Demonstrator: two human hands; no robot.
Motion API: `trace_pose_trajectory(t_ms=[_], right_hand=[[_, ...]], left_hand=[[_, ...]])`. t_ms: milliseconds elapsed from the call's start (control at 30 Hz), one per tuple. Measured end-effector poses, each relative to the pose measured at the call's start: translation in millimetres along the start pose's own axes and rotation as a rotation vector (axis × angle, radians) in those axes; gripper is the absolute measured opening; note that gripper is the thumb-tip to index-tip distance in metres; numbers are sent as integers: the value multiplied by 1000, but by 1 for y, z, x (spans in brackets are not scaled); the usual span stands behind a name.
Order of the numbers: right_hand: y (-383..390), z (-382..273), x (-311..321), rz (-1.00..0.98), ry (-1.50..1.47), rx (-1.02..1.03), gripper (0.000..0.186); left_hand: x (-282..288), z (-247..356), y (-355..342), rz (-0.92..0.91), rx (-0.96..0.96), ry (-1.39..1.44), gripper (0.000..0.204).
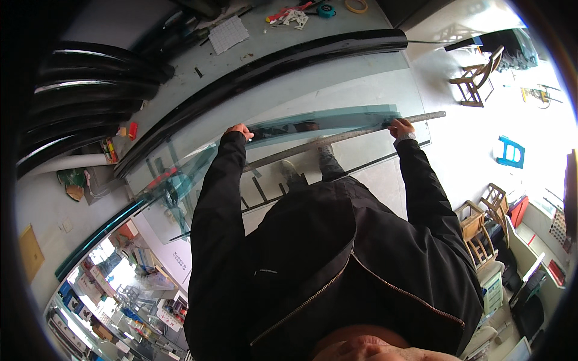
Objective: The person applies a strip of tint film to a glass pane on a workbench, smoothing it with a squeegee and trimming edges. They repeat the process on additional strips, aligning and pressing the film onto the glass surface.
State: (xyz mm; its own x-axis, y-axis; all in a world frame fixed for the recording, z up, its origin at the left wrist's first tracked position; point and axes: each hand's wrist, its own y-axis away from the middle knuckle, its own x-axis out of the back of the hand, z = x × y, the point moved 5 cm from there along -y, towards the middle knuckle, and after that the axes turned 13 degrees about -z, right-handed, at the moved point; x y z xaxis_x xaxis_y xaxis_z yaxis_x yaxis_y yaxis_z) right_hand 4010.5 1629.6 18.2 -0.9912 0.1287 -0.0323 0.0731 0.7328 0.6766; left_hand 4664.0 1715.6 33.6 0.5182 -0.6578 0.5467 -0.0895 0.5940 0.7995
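A long strip of translucent teal film (pixel 355 117) stretches across the glass tabletop between my hands. My left hand (pixel 241 131) is closed at the strip's left part, its fingertips pinching the film's edge. At the strip's right end my right hand (pixel 401 128) is closed, fingers pinching the film's corner beside the ruler. A long metal ruler (pixel 343 138) lies slantwise on the glass, just nearer to me than the strip, and passes close by my right fingers. More teal film (pixel 174 183) lies crumpled to the left of my left arm.
A long black film roll (pixel 289 59) lies along the far side of the glass tabletop (pixel 355 84). Several more black rolls (pixel 90 90) are stacked at left. Far back lie a white gridded card (pixel 229 35) and a tape roll (pixel 356 5). Wooden chairs (pixel 478 75) and a blue stool (pixel 510 151) stand at right.
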Motion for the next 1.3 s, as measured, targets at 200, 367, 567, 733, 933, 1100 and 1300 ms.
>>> trace_pose_trajectory(t_ms=[200, 367, 567, 733, 933, 1100, 1300], right_hand=[[-36, 30, 76, 181, 720, 87, 45], [-35, 50, 102, 179, 288, -12, 44], [8, 25, 59, 226, 309, 19, 28], [13, 14, 29, 216, 294, 5, 25], [38, -9, -20, 94, 368, 27, 28], [68, -24, -52, 13, 377, 64, 32], [86, -12, -55, 9, 378, 56, 31]], left_hand=[[19, 8, 38, 406, -11, -125, 42], [22, -43, 88, 710, 21, -64, 34], [-29, -173, 141, 652, 411, -54, 29], [-58, -240, 174, 621, 523, 139, 50], [-30, -232, 146, 478, 442, 84, 76], [-17, -215, 134, 344, 489, 93, 67], [-21, -219, 133, 327, 437, 133, 40]])
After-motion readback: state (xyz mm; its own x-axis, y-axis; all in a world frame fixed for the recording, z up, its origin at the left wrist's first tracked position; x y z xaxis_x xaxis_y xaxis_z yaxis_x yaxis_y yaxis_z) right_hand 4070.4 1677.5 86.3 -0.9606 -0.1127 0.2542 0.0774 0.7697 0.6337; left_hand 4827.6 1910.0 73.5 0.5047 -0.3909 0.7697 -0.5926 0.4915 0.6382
